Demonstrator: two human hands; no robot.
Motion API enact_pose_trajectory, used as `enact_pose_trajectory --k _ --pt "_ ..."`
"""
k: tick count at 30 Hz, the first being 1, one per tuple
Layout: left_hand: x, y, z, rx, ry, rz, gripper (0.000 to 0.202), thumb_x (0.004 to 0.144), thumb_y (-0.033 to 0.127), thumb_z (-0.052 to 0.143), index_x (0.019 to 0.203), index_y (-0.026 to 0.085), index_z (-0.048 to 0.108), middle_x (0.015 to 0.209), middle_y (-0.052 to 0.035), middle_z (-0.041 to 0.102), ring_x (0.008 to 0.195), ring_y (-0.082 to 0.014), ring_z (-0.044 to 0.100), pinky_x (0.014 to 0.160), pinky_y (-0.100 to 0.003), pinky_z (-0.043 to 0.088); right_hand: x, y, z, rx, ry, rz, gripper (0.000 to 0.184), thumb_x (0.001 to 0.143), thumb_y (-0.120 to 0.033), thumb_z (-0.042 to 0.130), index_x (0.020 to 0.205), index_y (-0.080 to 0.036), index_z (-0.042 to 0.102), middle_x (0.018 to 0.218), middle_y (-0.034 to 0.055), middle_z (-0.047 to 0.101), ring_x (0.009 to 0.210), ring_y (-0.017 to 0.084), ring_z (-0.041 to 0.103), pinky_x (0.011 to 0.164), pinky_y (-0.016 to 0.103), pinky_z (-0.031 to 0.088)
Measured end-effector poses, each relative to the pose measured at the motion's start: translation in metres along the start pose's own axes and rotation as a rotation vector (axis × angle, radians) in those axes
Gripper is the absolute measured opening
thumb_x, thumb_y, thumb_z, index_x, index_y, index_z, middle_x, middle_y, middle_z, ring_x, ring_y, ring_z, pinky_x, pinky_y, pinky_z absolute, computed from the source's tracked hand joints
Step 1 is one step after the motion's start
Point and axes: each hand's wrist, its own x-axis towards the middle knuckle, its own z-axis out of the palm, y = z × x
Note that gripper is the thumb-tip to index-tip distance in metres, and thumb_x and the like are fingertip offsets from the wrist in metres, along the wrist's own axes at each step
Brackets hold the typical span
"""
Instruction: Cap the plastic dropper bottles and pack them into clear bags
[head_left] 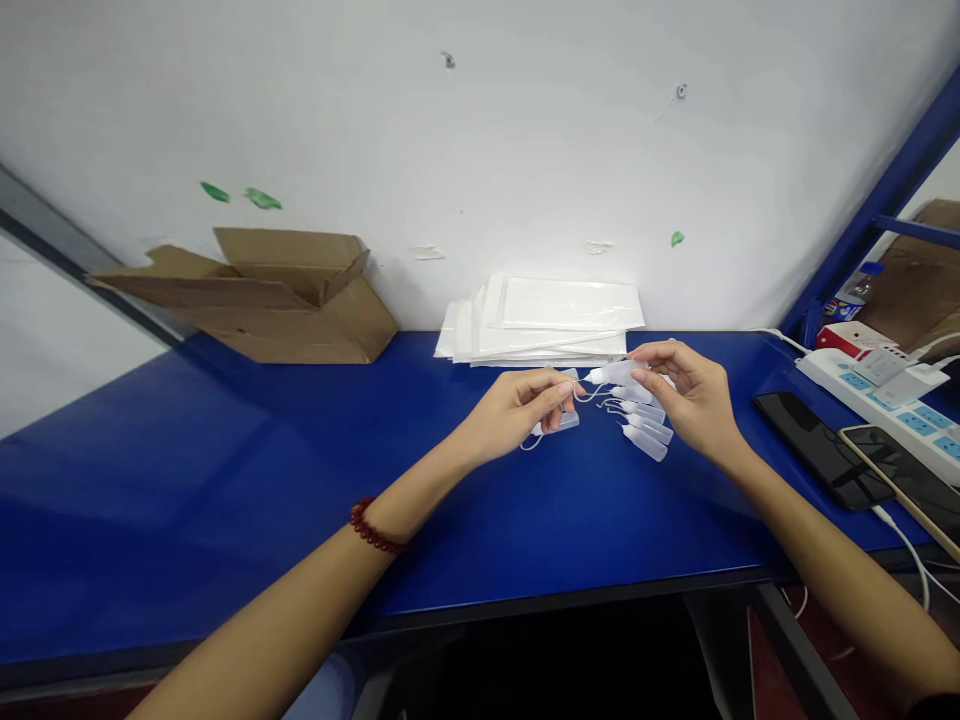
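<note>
My right hand is closed around the body of a small translucent needle-tip squeeze bottle, held nearly level with its tip to the left. Fingers of my left hand pinch at the tip end of this bottle, where a thin white strap curves from its neck; the pinched part is mostly hidden. Several similar bottles lie in a row on the blue table, beneath and beside my right hand. Another bottle with a looped strap lies partly behind my left fingers.
A stack of white packets rests against the wall. An open cardboard box stands at the back left. On the right are a black phone, a second phone, a power strip with chargers, cables, and a plastic drink bottle.
</note>
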Motion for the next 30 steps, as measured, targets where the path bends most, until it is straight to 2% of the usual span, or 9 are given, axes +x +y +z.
enact_pose_trajectory --k 20,25,30 --pt "-0.004 -0.001 -0.003 0.205 -0.007 0.086 0.037 0.092 0.045 0.051 0.09 0.015 0.071 0.068 -0.0032 0.061 0.056 -0.0136 0.053 0.052 -0.024 0.043 -0.003 0.002 0.004 -0.097 -0.017 -0.055 0.01 0.088 -0.027 0.062 0.095 -0.021 0.067 0.09 0.0038 0.071 0.081 0.017 0.066 0.076 0.035 0.055" --pt "-0.005 0.001 -0.002 0.338 -0.001 0.164 0.031 0.092 0.036 0.048 0.084 0.015 0.068 0.074 -0.0041 0.064 0.059 -0.0136 0.055 0.055 -0.024 0.043 -0.001 -0.005 0.001 -0.211 -0.049 -0.199 0.008 0.09 -0.022 0.06 0.093 -0.022 0.068 0.089 0.0035 0.072 0.078 0.017 0.066 0.073 0.034 0.055" --pt "-0.004 0.0 0.0 0.471 -0.014 0.241 0.029 0.094 0.031 0.045 0.081 0.016 0.066 0.07 -0.002 0.061 0.062 -0.0134 0.052 0.059 -0.024 0.04 -0.001 -0.007 0.0 -0.272 -0.095 -0.371 0.011 0.092 -0.016 0.056 0.092 -0.02 0.066 0.089 0.0047 0.073 0.079 0.017 0.067 0.071 0.032 0.055"
